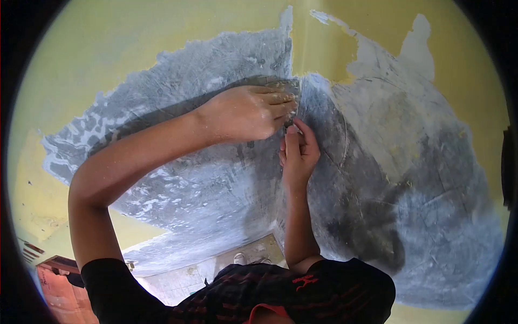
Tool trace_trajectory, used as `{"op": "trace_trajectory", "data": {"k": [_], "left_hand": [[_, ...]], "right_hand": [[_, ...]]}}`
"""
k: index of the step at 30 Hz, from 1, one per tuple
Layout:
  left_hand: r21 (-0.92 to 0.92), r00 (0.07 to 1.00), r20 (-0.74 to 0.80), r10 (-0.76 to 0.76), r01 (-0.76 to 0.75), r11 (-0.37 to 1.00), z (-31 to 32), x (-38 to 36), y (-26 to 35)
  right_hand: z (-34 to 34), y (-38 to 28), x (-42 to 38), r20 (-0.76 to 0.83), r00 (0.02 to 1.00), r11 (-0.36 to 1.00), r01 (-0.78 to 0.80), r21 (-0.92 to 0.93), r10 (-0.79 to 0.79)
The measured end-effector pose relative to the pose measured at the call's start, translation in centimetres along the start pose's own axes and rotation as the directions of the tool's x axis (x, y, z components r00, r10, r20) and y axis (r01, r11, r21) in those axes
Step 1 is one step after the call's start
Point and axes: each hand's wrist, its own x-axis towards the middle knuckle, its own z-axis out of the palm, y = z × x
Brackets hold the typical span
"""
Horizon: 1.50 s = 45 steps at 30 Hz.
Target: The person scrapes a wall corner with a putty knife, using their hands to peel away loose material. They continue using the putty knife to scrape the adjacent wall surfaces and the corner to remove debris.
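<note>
A thin, dark, flat scraper blade (pixel 290 85) lies against the wall at the inner corner, mostly covered by my fingers. My left hand (pixel 245 113) reaches across from the left, its dusty fingers pressed together over the scraper and the wall. Just below it, my right hand (pixel 299 154) is closed with thumb and fingers pinched at the scraper's lower end. The handle is hidden in the grip. Around both hands the wall is bare grey plaster (pixel 216 59), scratched and speckled with white residue.
Yellow paint (pixel 135 38) with ragged edges borders the bare plaster. The right wall (pixel 377 124) meets the left one at the corner. Far below are the floor (pixel 189 278) and a light shoe (pixel 239 258). A reddish-orange object (pixel 62 297) stands at lower left.
</note>
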Motion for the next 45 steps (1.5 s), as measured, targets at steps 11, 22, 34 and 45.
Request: {"op": "trace_trajectory", "data": {"k": [11,22,34,45], "left_hand": [[0.073,0.996,0.090,-0.004,-0.002,0.997,-0.3,1.4,-0.2],[0.062,0.994,0.062,0.087,-0.091,0.994,0.3,0.7,-1.1],[0.113,0.991,0.120,0.057,-0.071,0.991,1.5,0.0,-1.3],[0.099,0.994,0.097,0.057,-0.067,0.993,0.7,0.7,-0.4]], "right_hand": [[-0.1,2.6,1.8,0.086,0.965,0.944,0.260,-0.202,-0.247],[0.5,3.7,1.0,0.068,0.977,0.977,0.206,-0.061,-0.202],[0.1,3.6,1.4,0.133,0.895,0.882,0.443,-0.160,-0.425],[0.1,4.3,1.4,0.147,0.908,0.902,0.410,-0.133,-0.391]]}}
